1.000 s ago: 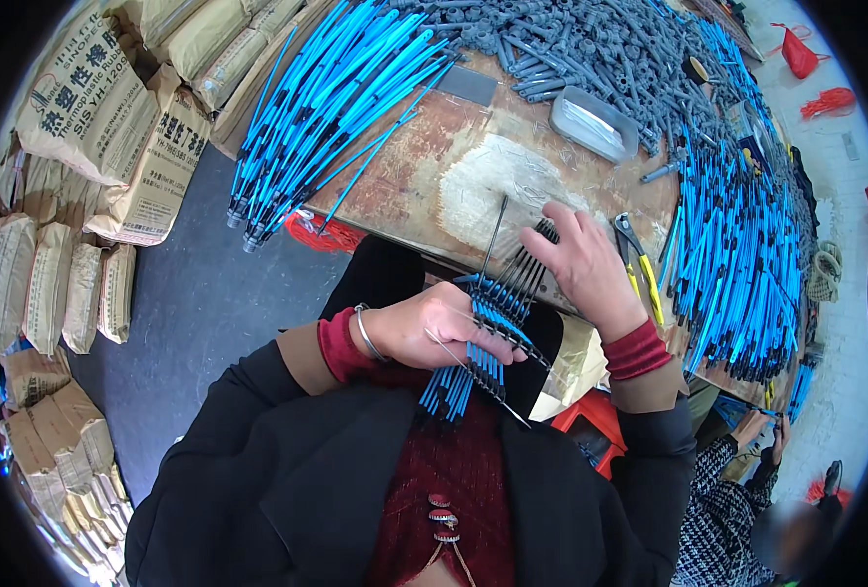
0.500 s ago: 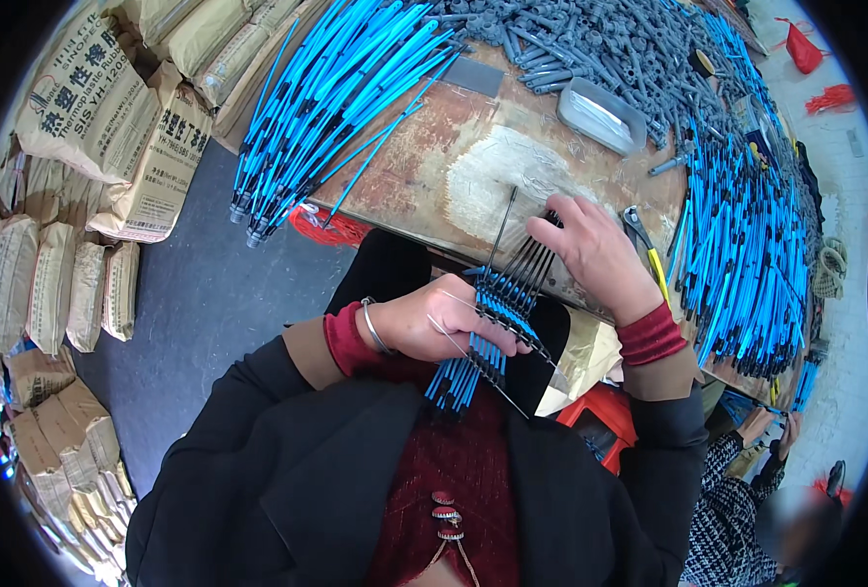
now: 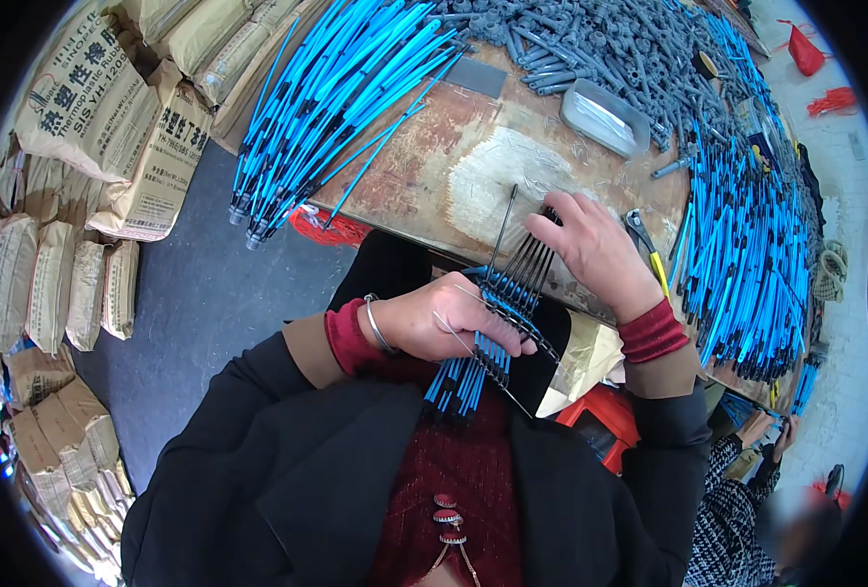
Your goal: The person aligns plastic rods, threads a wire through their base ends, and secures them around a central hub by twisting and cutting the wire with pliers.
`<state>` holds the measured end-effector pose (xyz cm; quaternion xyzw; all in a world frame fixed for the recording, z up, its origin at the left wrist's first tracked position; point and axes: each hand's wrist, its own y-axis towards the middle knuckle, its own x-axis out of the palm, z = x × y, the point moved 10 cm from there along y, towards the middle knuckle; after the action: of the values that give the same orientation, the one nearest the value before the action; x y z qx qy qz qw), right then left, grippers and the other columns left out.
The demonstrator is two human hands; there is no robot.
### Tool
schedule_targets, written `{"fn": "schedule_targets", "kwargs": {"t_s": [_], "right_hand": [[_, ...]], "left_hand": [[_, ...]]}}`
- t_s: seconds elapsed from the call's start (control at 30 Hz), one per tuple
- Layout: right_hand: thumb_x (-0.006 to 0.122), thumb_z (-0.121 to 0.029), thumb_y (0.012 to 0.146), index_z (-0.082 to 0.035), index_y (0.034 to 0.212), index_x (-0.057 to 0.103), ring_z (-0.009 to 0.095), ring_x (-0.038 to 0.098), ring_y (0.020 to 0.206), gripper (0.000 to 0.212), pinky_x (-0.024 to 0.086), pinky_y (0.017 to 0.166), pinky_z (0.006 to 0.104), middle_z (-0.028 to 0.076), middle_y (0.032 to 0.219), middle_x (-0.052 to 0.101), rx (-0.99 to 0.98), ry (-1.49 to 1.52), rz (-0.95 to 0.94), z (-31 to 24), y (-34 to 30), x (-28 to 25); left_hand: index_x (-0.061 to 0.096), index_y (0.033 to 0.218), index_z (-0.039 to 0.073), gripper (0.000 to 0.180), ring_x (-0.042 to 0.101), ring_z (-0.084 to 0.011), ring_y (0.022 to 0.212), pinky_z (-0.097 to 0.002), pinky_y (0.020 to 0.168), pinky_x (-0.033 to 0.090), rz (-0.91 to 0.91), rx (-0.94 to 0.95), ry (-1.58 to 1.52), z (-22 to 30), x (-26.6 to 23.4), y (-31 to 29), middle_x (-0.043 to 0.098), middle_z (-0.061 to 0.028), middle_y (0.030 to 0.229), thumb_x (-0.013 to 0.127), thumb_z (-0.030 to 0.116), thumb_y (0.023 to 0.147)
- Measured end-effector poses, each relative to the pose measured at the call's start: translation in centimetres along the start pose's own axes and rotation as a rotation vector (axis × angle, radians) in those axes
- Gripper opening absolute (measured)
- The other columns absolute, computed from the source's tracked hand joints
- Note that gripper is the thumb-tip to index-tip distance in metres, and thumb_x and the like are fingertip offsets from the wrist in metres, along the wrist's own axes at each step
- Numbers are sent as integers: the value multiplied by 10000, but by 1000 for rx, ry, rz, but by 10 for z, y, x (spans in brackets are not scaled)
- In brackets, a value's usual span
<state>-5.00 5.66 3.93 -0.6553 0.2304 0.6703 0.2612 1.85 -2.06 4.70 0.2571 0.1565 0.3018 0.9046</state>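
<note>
My left hand (image 3: 449,318), a bracelet at its wrist, is closed around a fan-like row of thin blue-and-black rods (image 3: 493,352). Thin wire-like strands cross the row beside its fingers. The rods' blue ends point down toward my lap, while their black ends spread upward to the table's edge. One black rod (image 3: 502,230) stands apart on the left and reaches farther over the table. With fingers bent together, my right hand (image 3: 595,240) pinches the upper tips of the black ends. Its fingertips partly hide those tips.
The worn wooden table (image 3: 395,176) bears blue rods (image 3: 346,98) at left, piled grey plastic parts (image 3: 639,59), a clear plastic box (image 3: 605,117) and yellow-handled pliers (image 3: 649,245). More blue rods (image 3: 747,264) lie at right. Paper sacks (image 3: 82,98) are stacked at left. A co-worker (image 3: 737,509) sits at lower right.
Both hands keep nearly the same places. The rod row has shifted very slightly under my left fingers, and the whole view has moved a little.
</note>
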Motion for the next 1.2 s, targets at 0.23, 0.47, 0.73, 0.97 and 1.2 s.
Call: {"fn": "schedule_targets", "kwargs": {"t_s": [0.23,0.47,0.73,0.97,1.2], "right_hand": [[506,-59,756,-169,1098,510,260,529,903,359,462,754,352,98,1068,491,-12,-97,78,-5,0,-1],[520,-54,741,-186,1135,520,262,531,897,416,464,756,350,115,1102,480,31,-169,53,-9,11,-1],[521,-59,740,-128,1023,568,319,524,964,295,455,812,397,178,1164,496,67,-51,128,-30,1,-20],[506,-73,767,-59,1044,552,356,521,982,281,445,833,409,179,1168,514,41,-45,185,-57,-42,-24],[461,-142,908,-48,1237,489,407,499,1074,343,413,913,434,227,1216,513,95,265,0,-78,-48,-3]], "left_hand": [[653,951,7,389,659,-282,882,-351,774,530,-12,-12,15,-3,2,-1,674,-138,984,499,-103,611],[646,961,8,325,647,-296,917,-365,793,523,-14,-55,-14,-6,-4,1,672,-135,996,551,-81,664],[646,1004,73,234,615,-332,731,-413,635,489,-175,27,186,27,20,-13,657,-123,835,624,67,771],[643,919,64,138,594,-330,694,-392,588,455,-78,180,97,64,57,-15,628,-146,777,632,147,809],[658,1006,16,190,622,-278,821,-362,680,489,-128,121,93,75,81,-37,665,-144,930,624,145,870]]}}
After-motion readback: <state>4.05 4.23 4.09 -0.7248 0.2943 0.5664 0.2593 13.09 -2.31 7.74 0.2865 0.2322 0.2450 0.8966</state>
